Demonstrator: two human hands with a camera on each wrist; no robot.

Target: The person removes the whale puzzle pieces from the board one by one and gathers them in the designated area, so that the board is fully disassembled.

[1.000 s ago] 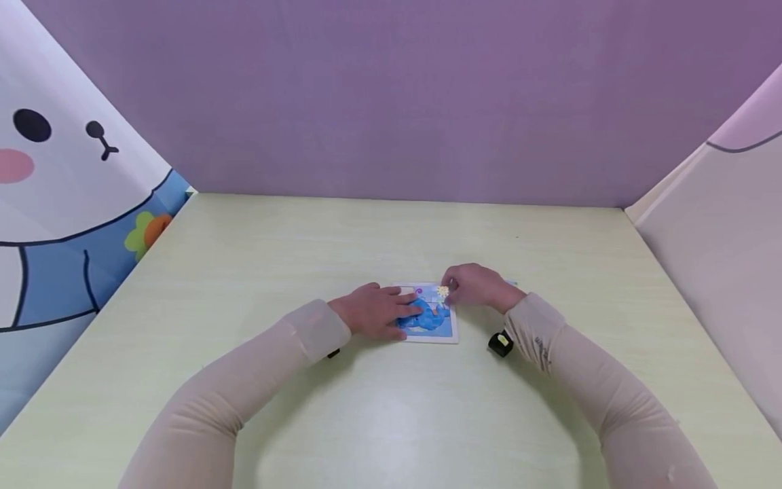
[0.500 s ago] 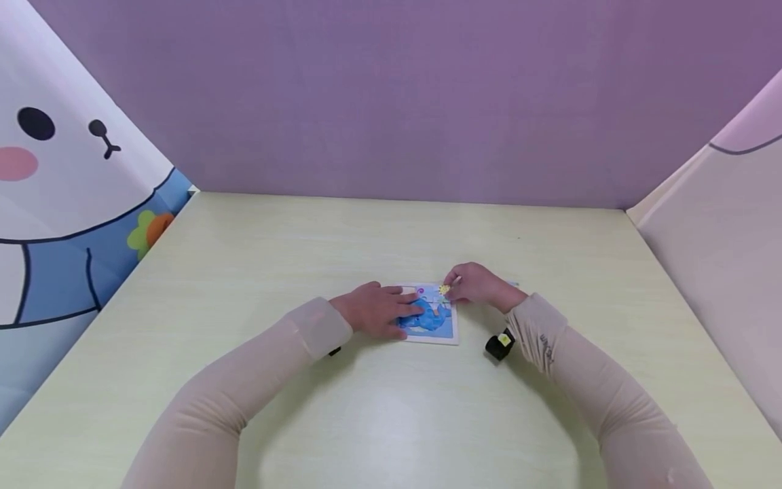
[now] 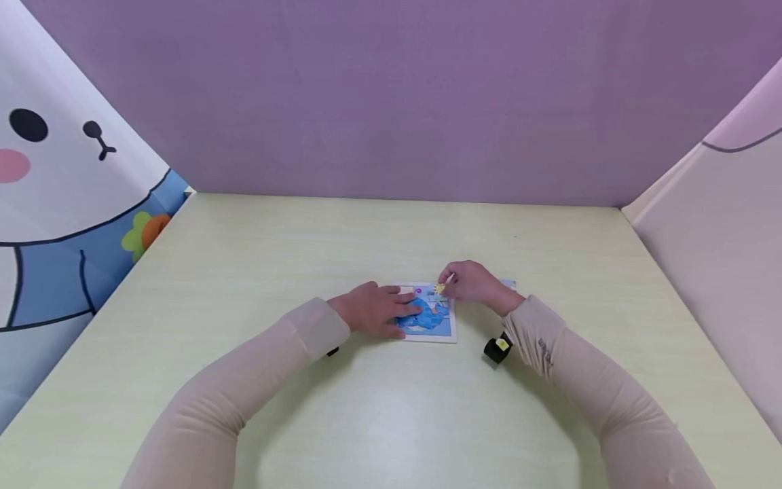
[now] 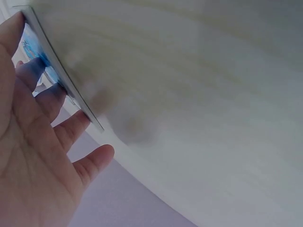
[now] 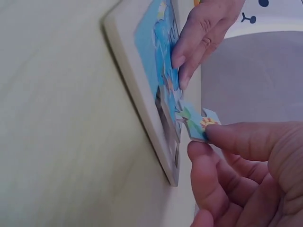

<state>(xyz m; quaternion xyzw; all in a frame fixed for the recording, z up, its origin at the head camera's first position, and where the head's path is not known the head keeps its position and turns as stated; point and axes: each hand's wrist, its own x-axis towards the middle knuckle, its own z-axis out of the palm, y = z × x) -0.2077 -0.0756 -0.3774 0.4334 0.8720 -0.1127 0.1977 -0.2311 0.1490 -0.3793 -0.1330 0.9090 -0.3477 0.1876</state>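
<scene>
A small square puzzle board (image 3: pixel 427 314) with a blue whale picture lies on the pale table (image 3: pixel 391 407). My left hand (image 3: pixel 379 309) rests flat on its left part, fingers straight (image 4: pixel 52 101) over the picture (image 5: pixel 161 52). My right hand (image 3: pixel 467 282) pinches a puzzle piece (image 3: pixel 440 288) with a yellow sun between thumb and forefinger. In the right wrist view the piece (image 5: pixel 196 123) is tilted, its lower edge touching the board's far right corner (image 5: pixel 170 142).
Another light blue piece (image 3: pixel 508 283) lies on the table just behind my right wrist. A purple wall (image 3: pixel 391 102) closes the back. Cartoon panels stand at the left (image 3: pixel 73 190) and right (image 3: pixel 721 224). Black wrist cameras (image 3: pixel 497 348) sit under my sleeves.
My right hand has shifted slightly left and lifted the sun piece's edge over the board's corner. The left hand has stayed flat on the board.
</scene>
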